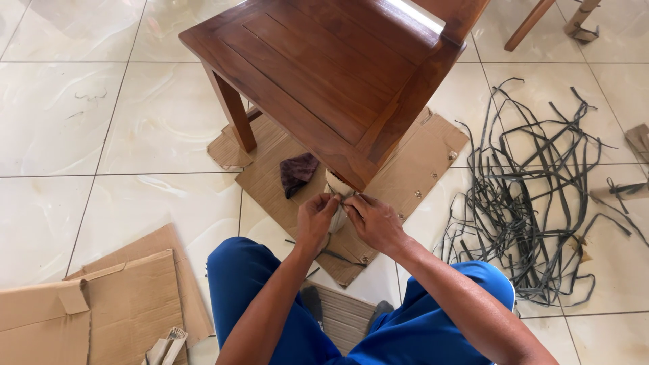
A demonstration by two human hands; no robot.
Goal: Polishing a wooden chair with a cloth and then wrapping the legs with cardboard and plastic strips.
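A brown wooden chair (324,67) stands on a flat sheet of cardboard (419,162) in front of me. Its near front leg is wrapped in pale paper wrapping (336,182) just under the seat corner. My left hand (315,217) and my right hand (373,220) meet at that wrapped leg, fingers pinched on the wrapping from either side. A dark cloth (297,173) lies on the cardboard just left of the leg. My knees in blue trousers (243,270) frame the bottom of the view.
A tangle of dark plastic straps (534,196) lies on the tiled floor to the right. Folded cardboard pieces (115,304) sit at the lower left. Another piece of wooden furniture (541,20) shows at the top right.
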